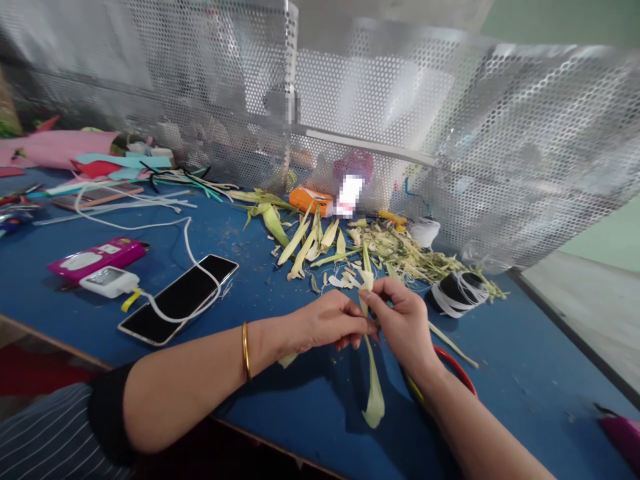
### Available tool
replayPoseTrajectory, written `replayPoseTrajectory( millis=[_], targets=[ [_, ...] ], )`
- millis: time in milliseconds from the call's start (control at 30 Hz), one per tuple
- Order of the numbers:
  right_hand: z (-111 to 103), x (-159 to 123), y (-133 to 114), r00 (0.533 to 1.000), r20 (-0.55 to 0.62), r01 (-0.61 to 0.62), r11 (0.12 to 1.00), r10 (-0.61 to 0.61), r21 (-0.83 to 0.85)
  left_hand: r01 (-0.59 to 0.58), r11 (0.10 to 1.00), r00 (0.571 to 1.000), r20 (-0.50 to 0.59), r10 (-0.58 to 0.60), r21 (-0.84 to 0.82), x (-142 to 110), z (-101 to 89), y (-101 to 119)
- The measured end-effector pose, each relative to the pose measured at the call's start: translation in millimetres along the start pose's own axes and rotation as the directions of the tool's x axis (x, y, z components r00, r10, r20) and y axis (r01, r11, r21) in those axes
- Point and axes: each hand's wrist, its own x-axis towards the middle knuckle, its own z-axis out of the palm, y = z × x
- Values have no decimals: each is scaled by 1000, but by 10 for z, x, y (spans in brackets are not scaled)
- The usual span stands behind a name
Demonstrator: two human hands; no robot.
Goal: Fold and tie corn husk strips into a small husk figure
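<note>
A blue table [300, 413] carries pale husks [303, 243], phones [179, 300] and a spool [459, 293].

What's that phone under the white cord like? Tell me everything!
The phone lies flat, face up, slantwise on the blue table. It is a long, thin rectangle with rounded corners, a dark, glassy-looking screen and a pale rim. The white cord loops across it. Nobody is touching it.

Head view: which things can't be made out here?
- Red loop: partly hidden by the right forearm.
- Pale piece: mostly behind the left wrist.
- Purple object: cut off by the right edge.
- Bright screen: content pixelated.
- Items behind the perforated sheet: obscured by it, blurred.
</note>
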Motion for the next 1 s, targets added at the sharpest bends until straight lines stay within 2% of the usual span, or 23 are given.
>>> replayPoseTrajectory(
  millis=[67, 133, 200, 267, 367, 433, 533, 633, 733, 800, 867, 933, 1000],
  targets=[
    [-76, 36, -1, 990, -26, 136, 983, -140, -124, 19, 991, 999, -49, -25, -130, 29, -17, -26],
    [-174, 71, -2, 971, -92, 197, 954, -223, -225, 17, 967, 991, -121, -50, -254, 66, -68, -49],
    [-248, 93, 7, 984, -89, 128, 960, -154, -248, 6, 940, 982, -177, -71, -342, 99, -140, -58],
    [-256, 95, 27, 998, 60, 20, 976, -7, -217, -2, 913, 972, -214, -93, -407, 118, -205, -55],
    [-158, 71, 70, 930, 345, -82, 986, 128, -143, -20, 902, 965, -243, -95, -431, 122, -244, -41],
    [-88, 50, 99, 897, 421, -109, 991, 134, -83, -35, 913, 962, -261, -80, -407, 116, -231, -33],
    [-69, 40, 136, 918, 389, -46, 994, 80, -97, -32, 916, 951, -294, -95, -400, 118, -198, -28],
    [-116, 48, 153, 948, 319, 73, 966, 10, -248, -18, 902, 941, -312, -131, -432, 142, -196, -37],
    [-134, 47, 126, 949, 232, 294, 865, -213, -406, -19, 875, 944, -297, -144, -484, 173, -234, -61],
    [-120, 35, 81, 889, 189, 452, 730, -418, -513, -35, 844, 955, -267, -130, -534, 189, -266, -80],
    [-97, 20, 34, 794, 241, 586, 600, -558, -544, -49, 818, 968, -230, -103, -573, 198, -289, -96],
    [-70, 9, 9, 698, 371, 707, 507, -613, -493, -59, 805, 974, -210, -82, -591, 199, -297, -107],
    [-44, 2, 18, 624, 480, 779, 446, -616, -441, -73, 803, 975, -211, -67, -592, 195, -292, -111]
  ],
)
